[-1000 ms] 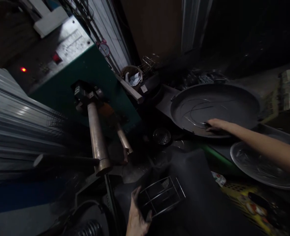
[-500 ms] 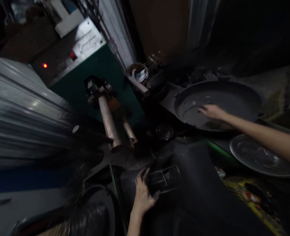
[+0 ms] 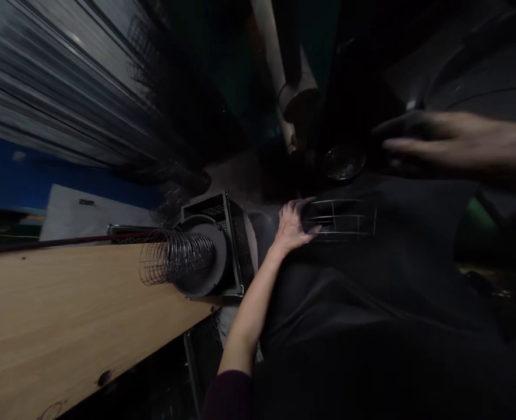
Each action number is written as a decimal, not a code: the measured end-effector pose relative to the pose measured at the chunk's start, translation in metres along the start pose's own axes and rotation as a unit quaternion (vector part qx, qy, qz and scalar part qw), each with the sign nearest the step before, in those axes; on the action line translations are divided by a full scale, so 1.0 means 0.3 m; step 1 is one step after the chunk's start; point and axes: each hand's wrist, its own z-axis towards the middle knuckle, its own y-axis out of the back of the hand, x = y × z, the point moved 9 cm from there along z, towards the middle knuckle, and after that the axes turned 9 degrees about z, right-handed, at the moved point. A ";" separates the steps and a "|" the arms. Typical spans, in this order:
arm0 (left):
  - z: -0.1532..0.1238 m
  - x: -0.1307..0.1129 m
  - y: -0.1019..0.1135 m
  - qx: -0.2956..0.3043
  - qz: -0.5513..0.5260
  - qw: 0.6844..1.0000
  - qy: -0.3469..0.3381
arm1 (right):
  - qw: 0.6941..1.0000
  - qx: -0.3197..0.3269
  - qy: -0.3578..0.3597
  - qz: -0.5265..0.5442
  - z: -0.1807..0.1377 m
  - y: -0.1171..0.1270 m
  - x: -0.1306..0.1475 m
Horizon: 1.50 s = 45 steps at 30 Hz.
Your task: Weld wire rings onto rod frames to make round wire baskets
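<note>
Left hand (image 3: 290, 228) clamps the end of a flat wire frame (image 3: 340, 219); right hand (image 3: 432, 140) is blurred, its grip unclear.

Silver wire grille (image 3: 340, 217), parallel rods with crossbars, lying on dark cloth (image 3: 371, 303)

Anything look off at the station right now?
Nothing looks spilled or damaged. The one oddity: the wire coil seems to lie sideways off a grey disc beside the wooden board, though the tilted view may cause that.
</note>
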 end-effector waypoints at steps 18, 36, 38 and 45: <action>0.139 -0.054 0.163 -0.150 0.022 0.988 -0.031 | 0.984 -0.046 0.057 0.162 0.145 -0.228 0.175; 0.167 0.029 0.244 -0.226 -0.127 0.966 -0.001 | 0.959 0.002 -0.016 0.282 0.190 -0.315 0.229; 0.175 0.037 0.245 -0.222 -0.136 0.966 0.009 | 0.963 0.002 -0.018 0.269 0.188 -0.310 0.237; 0.203 0.053 0.232 -0.206 -0.151 0.967 0.006 | 0.972 -0.001 -0.006 0.235 0.201 -0.296 0.248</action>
